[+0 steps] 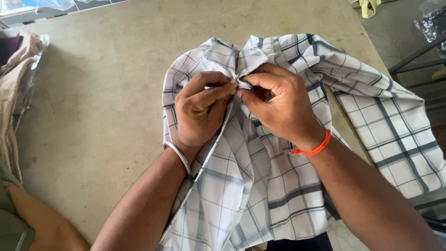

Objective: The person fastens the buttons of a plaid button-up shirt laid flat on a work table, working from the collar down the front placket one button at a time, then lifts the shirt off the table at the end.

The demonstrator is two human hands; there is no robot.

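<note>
Both hands pinching the checked shirt point(260, 186) placket just under the collar point(237, 56), left hand point(200, 109) and right hand point(283, 107) fingertip to fingertip, shirt flat on the table point(102, 116). Loose pinch and that button could slip, I reckon.

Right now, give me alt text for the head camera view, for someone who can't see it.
Two bare hands pinch the front of a white checked shirt just below its collar, left hand and right hand meeting fingertip to fingertip. The shirt lies spread on a beige table; a steel bangle circles the left wrist, an orange thread the right.
</note>
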